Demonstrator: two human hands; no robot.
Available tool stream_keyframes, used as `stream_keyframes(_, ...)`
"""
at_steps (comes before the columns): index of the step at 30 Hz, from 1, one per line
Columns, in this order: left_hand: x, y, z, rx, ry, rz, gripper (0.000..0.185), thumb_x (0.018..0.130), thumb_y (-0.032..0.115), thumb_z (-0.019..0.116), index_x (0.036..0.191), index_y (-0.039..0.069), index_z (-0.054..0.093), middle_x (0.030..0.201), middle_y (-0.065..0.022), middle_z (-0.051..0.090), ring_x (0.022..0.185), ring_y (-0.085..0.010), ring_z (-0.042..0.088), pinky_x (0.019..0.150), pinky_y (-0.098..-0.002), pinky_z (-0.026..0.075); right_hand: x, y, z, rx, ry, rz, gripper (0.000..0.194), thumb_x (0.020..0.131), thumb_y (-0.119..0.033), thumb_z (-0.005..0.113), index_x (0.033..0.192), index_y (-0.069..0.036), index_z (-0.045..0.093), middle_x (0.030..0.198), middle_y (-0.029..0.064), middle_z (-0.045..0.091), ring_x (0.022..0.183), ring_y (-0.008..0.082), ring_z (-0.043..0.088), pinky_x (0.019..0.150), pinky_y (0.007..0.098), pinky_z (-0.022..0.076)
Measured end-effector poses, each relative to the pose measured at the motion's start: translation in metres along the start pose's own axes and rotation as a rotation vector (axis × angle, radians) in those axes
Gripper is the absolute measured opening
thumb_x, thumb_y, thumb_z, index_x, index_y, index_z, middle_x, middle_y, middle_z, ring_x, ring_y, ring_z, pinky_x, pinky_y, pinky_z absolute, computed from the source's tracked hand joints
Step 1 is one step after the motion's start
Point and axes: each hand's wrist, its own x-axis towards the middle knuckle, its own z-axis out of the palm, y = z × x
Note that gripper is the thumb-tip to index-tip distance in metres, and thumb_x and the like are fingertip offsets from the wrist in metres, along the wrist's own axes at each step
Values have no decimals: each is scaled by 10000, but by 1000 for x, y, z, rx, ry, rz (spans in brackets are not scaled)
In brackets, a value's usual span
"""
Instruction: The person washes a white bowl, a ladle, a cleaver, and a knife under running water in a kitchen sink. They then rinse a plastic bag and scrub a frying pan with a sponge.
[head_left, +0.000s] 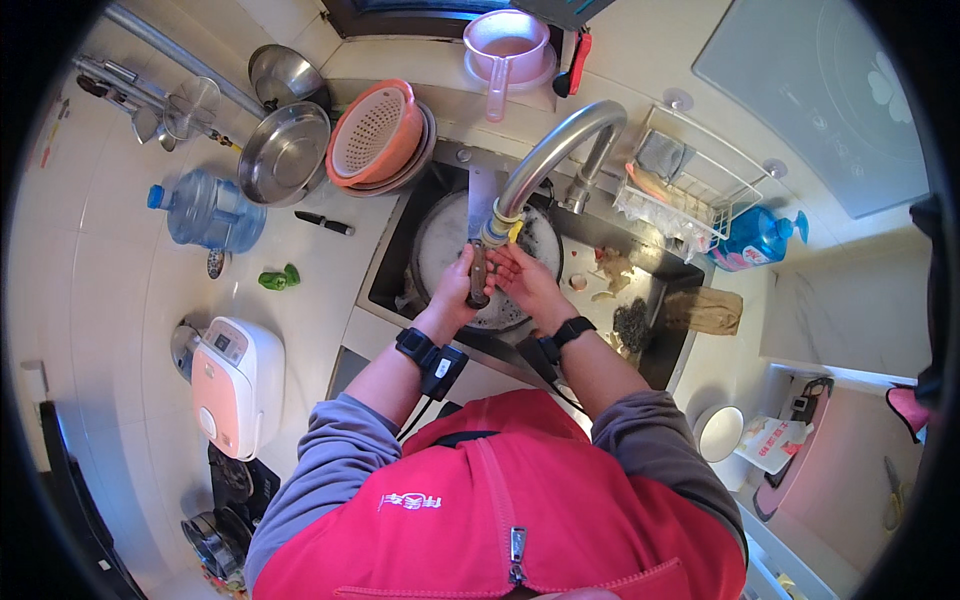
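My left hand (448, 294) grips the wooden handle (478, 276) of a cleaver, whose wide metal blade (481, 187) points away from me, partly covered by the tap. Close to the handle, my right hand (531, 286) is turned palm up with its fingers apart, just below the tap's nozzle (498, 226). Whether its fingertips touch the handle is hard to tell. Under both hands, a large round basin (442, 225) of sudsy water stands in the stainless steel sink (382, 262). A yellow piece (515, 231) hangs at the nozzle.
The curved tap (551, 142) arches over the basin. Food scraps (615, 270) and a dark scouring pad (630, 322) lie in the sink's right part. Left on the counter are a small knife (324, 223), green pepper pieces (279, 278), stacked colanders (375, 135) and a rice cooker (236, 386).
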Motion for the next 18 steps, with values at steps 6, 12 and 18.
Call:
stream_keyframes(6,-5,-1,5,57,-13,30,484,988,460,434,1118,13,564,836,-34,550,622,-136,545,511,-267,456,15,6,5,8,-1,-59,216,945,-233,595,909,-21,611,785,58,632,639,136,560,632,273,487)
stream_keyframes(12,-6,-5,4,61,6,53,482,987,456,442,1115,7,560,834,-37,546,630,-134,546,524,-265,455,25,16,-6,130,174,-58,139,914,-165,642,871,-35,613,747,26,605,594,102,526,555,242,471)
stream_keyframes(18,-10,0,-3,36,37,138,442,978,447,475,1113,32,545,838,-46,543,614,-135,547,511,-268,456,13,1,-21,115,328,-190,150,893,-189,676,864,-55,614,706,12,597,567,89,524,499,227,452)
